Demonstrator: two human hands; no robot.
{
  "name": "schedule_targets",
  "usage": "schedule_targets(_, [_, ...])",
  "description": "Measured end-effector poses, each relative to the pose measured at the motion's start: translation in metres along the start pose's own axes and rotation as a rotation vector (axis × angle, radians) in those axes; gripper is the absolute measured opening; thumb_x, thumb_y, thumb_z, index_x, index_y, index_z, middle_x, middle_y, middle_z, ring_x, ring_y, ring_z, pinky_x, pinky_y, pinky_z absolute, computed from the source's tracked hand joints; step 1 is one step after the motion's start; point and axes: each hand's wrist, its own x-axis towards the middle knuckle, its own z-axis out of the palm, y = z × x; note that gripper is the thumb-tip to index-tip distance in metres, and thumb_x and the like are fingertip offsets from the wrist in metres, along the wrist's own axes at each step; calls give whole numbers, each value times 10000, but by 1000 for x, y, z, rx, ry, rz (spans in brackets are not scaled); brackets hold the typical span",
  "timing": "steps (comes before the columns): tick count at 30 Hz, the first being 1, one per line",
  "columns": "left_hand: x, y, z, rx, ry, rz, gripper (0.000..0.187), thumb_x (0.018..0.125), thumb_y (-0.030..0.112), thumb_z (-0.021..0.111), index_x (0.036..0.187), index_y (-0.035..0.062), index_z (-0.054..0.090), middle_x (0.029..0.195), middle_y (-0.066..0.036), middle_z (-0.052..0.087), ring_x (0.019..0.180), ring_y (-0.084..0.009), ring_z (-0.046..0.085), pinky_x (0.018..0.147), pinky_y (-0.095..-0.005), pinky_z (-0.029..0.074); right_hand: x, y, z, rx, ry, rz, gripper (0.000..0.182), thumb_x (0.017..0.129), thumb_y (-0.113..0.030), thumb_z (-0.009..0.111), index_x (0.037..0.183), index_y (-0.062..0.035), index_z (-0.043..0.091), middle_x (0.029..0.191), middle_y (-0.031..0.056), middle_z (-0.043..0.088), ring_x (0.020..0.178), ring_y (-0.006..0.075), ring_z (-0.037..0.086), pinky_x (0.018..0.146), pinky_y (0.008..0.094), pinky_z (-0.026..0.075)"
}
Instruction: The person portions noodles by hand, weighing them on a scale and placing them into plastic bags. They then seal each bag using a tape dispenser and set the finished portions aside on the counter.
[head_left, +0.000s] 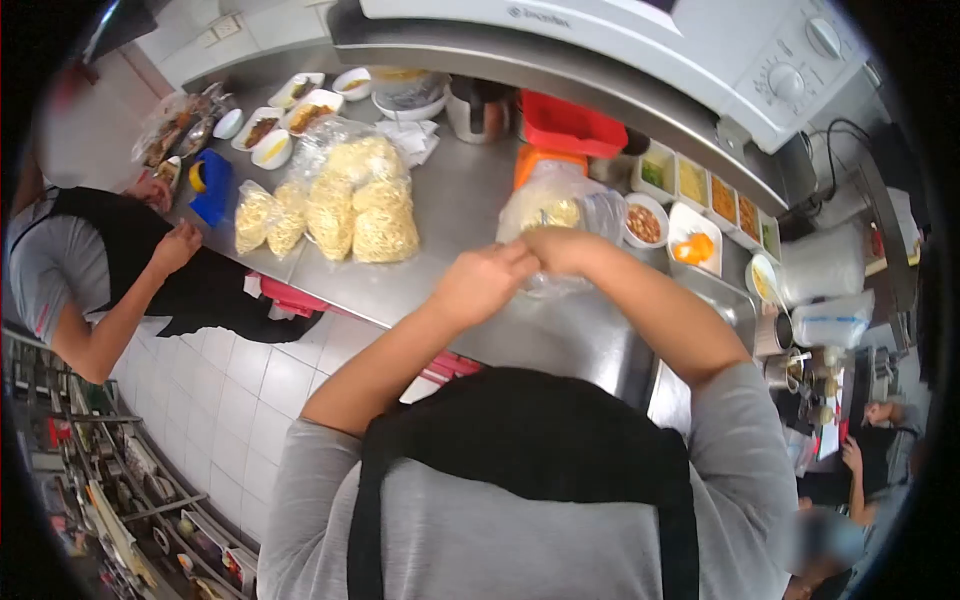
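Both my hands meet at the near side of a see-through plastic bag (553, 190) with pale yellow noodles (560, 212) in it. My left hand (487, 283) has its fingers closed in a pinch at the bag's near left edge. Just beside it, touching or almost touching, my right hand (556, 250) is bent inward with its fingers curled on the bag. Its fingertips are partly hidden by the back of the hand. Left of my hands, bagged portions of noodles (384, 220) rest on the steel counter (452, 200).
A red tray (572, 124) stands behind the bag. To its right are containers of chopped ingredients (692, 180), a bowl of nuts (644, 220) and a white dish with orange yolks (694, 247). On the left a co-worker (110, 260) stands near a blue tape dispenser (211, 187).
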Motion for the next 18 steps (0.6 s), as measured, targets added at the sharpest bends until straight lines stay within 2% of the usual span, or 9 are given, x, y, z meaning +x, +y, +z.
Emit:
schedule_targets(1, [1, -2, -2, -8, -13, 9, 211, 724, 64, 563, 933, 90, 583, 876, -64, 563, 760, -251, 614, 620, -358, 509, -8, -8, -9, -52, 11, -56, 232, 787, -182, 560, 898, -11, 670, 960, 230, 640, 905, 380, 614, 773, 431, 476])
schedule_targets(4, [-2, -10, 10, -92, 16, 71, 245, 730, 61, 567, 969, 108, 593, 944, -66, 588, 826, -257, 615, 658, -365, 514, 3, 8, 13, -59, 17, -46, 285, 786, -202, 566, 980, -16, 661, 980, 241, 633, 902, 379, 614, 767, 431, 475])
schedule_targets(7, [1, -7, 11, -100, -75, 27, 252, 750, 75, 582, 998, 114, 596, 965, -76, 598, 892, -259, 603, 700, -363, 514, 26, 41, 40, -2, -73, -18, 322, 773, -179, 587, 1055, -31, 636, 991, 230, 636, 910, 370, 616, 778, 426, 476])
schedule_targets(10, [1, -11, 4, -149, -183, 17, 340, 749, 109, 626, 1085, 127, 573, 1090, -84, 584, 947, -266, 596, 720, -349, 519, 28, 48, 43, 73, -152, 18, 362, 770, -180, 591, 1106, -48, 619, 1038, 214, 631, 957, 353, 608, 822, 414, 466])
schedule_targets(12, [-2, -13, -21, -248, -97, -46, 503, 712, 109, 689, 1188, 143, 530, 1263, -107, 501, 1057, -294, 556, 808, -362, 505, 14, 31, 14, 48, -199, 25, 381, 775, -195, 589, 1127, -51, 607, 1077, 205, 622, 994, 345, 597, 851, 407, 456])
schedule_targets(14, [-5, -40, -49, -159, 183, -50, 654, 655, 48, 718, 1257, 172, 493, 1393, -131, 376, 1184, -326, 463, 939, -407, 436, 0, 20, -11, 39, -181, -26, 423, 778, -210, 593, 1168, -47, 576, 1126, 197, 607, 1039, 338, 579, 885, 397, 441])
schedule_targets(16, [-28, -84, -74, 163, 302, -357, 567, 678, 44, 654, 1219, 168, 542, 1371, -172, 390, 1235, -384, 392, 977, -474, 368, -27, -4, -45, 62, -80, -27, 471, 781, -207, 600, 1216, -41, 533, 1146, 191, 598, 1060, 335, 567, 901, 386, 435])
schedule_targets(17, [-46, -109, -84, 274, 404, -445, 576, 665, 21, 630, 1214, 174, 547, 1371, -167, 386, 1230, -392, 390, 982, -482, 358, -48, -22, -65, 77, -22, 18, 484, 783, -196, 603, 1233, -40, 515, 1138, 188, 600, 1056, 335, 568, 897, 381, 439])
schedule_targets(18, [-68, -134, -93, 384, 505, -528, 588, 652, -3, 607, 1208, 180, 551, 1371, -163, 381, 1226, -400, 389, 987, -490, 348, -63, -26, -75, 94, 87, -63, 473, 787, -184, 610, 1228, -42, 519, 1125, 178, 610, 1037, 323, 578, 876, 379, 448])
